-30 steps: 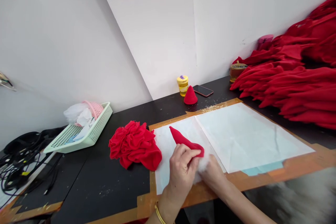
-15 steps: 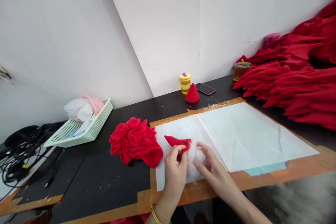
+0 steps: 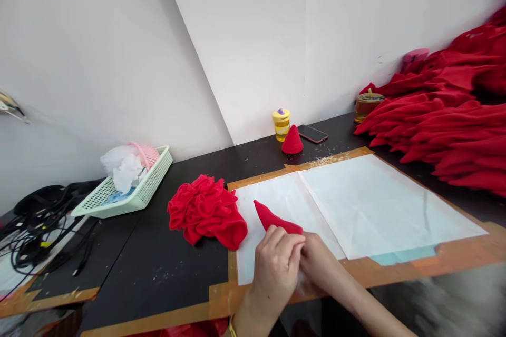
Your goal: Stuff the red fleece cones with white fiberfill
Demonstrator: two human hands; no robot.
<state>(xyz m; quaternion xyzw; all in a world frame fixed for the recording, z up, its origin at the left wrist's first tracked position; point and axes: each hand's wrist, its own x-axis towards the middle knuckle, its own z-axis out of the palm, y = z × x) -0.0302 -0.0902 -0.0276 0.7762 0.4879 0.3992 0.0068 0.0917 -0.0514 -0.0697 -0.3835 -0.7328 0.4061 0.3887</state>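
A red cloth cone (image 3: pixel 273 219) is pinched in my left hand (image 3: pixel 276 260), its pointed tip slanting up and to the left. My left fingers are closed around its wide end. Against that same end presses my right hand (image 3: pixel 318 260), curled, with its fingertips hidden behind the left hand and the cloth. Whatever those fingers hold is out of sight, and no white stuffing shows between the hands. Both hands are over the near edge of the white sheet (image 3: pixel 379 200). Just left of them lies a heap of red cloth pieces (image 3: pixel 205 210).
At the back stand a red cone (image 3: pixel 292 141), a yellow-lidded jar (image 3: pixel 281 125) and a phone (image 3: pixel 313 134). A large red cloth pile (image 3: pixel 446 126) and another jar (image 3: pixel 367 105) are at right. Leftward are a pale green basket (image 3: pixel 152 181) and black cables (image 3: pixel 37 237).
My right hand has moved in against the cone's wide end, and the white fluff seen between the hands is now hidden. The left hand has turned over the cone.
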